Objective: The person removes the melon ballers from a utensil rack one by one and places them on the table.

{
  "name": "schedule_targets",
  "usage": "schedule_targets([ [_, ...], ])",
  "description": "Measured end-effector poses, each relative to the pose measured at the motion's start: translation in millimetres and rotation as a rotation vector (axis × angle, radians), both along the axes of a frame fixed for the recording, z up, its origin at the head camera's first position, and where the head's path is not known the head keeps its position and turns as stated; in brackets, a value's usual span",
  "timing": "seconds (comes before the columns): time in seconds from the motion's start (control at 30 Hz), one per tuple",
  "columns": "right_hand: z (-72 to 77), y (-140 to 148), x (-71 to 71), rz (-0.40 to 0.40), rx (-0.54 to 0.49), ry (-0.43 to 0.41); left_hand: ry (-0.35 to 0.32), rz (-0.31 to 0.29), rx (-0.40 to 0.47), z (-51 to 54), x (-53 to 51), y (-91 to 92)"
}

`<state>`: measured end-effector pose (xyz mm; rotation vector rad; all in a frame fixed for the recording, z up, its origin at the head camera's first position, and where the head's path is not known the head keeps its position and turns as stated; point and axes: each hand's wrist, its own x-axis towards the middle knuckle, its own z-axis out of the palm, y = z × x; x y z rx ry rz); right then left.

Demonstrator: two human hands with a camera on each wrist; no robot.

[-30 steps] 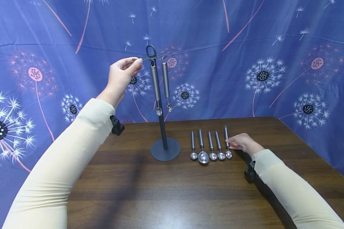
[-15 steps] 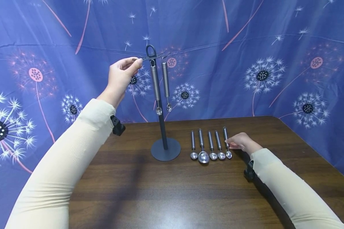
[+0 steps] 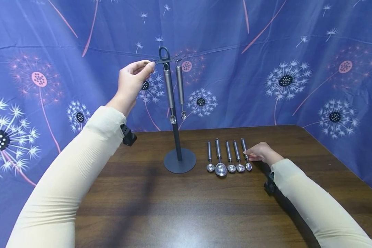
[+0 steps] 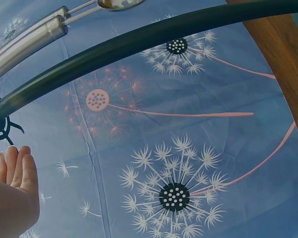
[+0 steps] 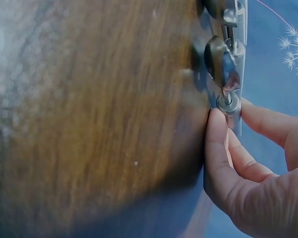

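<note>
My left hand (image 3: pixel 131 82) is raised at the black utensil stand (image 3: pixel 176 137), its thumb and fingers pinching the end of a hook on the left side. From the stand's other hooks hang two metal measuring spoons, one in front of the pole (image 3: pixel 168 88) and one to its right (image 3: pixel 179 84). Low on the table, my right hand (image 3: pixel 261 153) pinches the handle of the rightmost measuring spoon (image 3: pixel 248 166) in a row. The right wrist view shows thumb and fingertips round the lower handle (image 5: pixel 232 118), close below the bowl (image 5: pixel 219 62).
Several more measuring spoons lie side by side left of the gripped one, among them one with a larger bowl (image 3: pixel 220 169). The stand's round base (image 3: pixel 179 167) sits on the brown wooden table (image 3: pixel 173 206). A blue dandelion-print cloth (image 3: pixel 235 79) hangs behind.
The top of the rightmost measuring spoon's handle has tipped slightly left under my right hand. My left hand keeps its place at the hook.
</note>
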<state>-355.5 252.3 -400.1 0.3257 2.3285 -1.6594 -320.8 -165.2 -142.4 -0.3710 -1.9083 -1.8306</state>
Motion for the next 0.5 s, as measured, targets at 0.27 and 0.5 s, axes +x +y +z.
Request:
schedule_targets([
  [0.27, 2.0, -0.7, 1.2, 0.004, 0.022, -0.014, 0.004, 0.003, 0.001, -0.7, 0.3, 0.5],
  [0.5, 4.9, -2.3, 3.1, -0.007, 0.028, -0.024, 0.008, 0.003, 0.004, -1.0, 2.0, 1.0],
])
